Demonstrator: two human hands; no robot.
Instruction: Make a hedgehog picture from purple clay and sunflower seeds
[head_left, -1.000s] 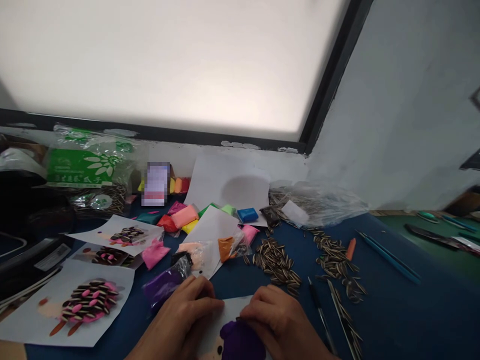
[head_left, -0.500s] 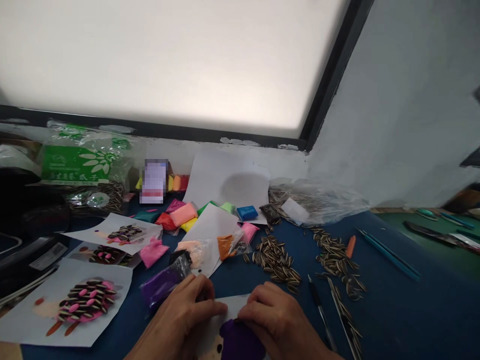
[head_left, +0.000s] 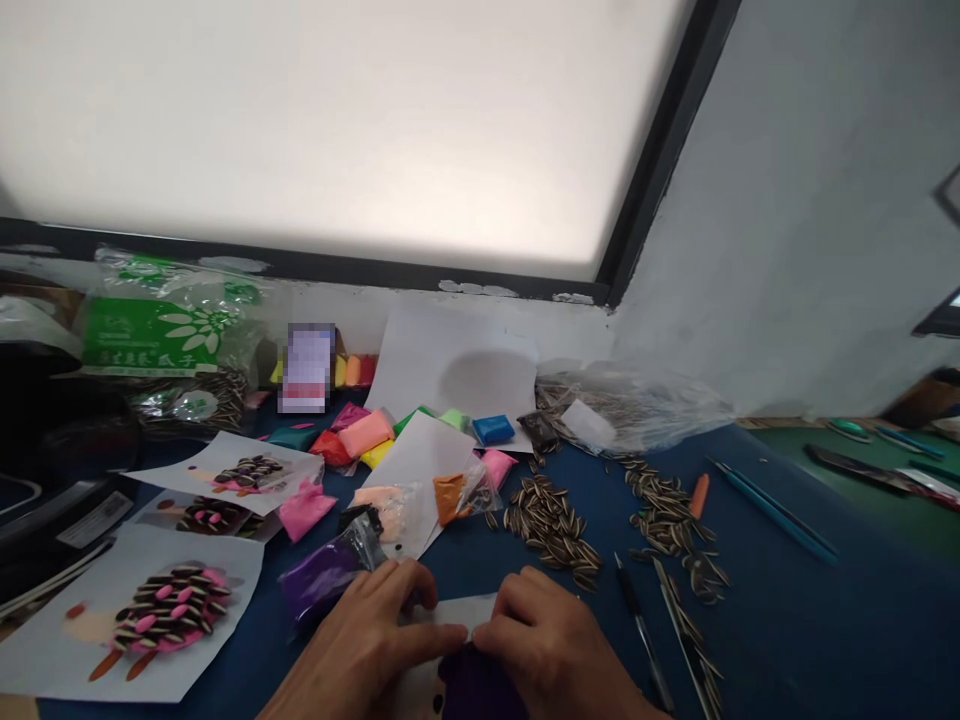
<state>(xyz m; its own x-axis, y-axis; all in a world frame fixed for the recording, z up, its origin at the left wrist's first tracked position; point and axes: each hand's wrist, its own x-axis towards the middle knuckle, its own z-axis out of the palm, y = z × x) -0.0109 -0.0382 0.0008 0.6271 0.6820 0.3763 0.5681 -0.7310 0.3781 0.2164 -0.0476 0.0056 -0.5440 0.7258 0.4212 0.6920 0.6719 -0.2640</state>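
Note:
A flattened piece of purple clay (head_left: 480, 684) lies on a white paper sheet (head_left: 469, 606) at the bottom middle, its lower part cut off by the picture edge. My right hand (head_left: 551, 640) is closed at the clay's upper right edge, its fingers bent and thumb pressed on it. My left hand (head_left: 379, 630) has curled fingers, with its thumb reaching across to the clay's top edge. The two thumb tips nearly meet there. A black dot (head_left: 439, 700) shows on the paper left of the clay. Both hands' undersides are hidden.
Piles of sunflower seeds (head_left: 551, 525) lie beyond my right hand, with a pen (head_left: 643, 630) and blue tweezers (head_left: 772, 510) further right. A purple clay packet (head_left: 319, 585) sits by my left hand. Finished seed hedgehog sheets (head_left: 225, 570) lie left; a phone (head_left: 307, 368) stands behind.
My left thumb has moved right along the clay's top edge, close to my right thumb. My right hand has shifted slightly left and covers more of the clay.

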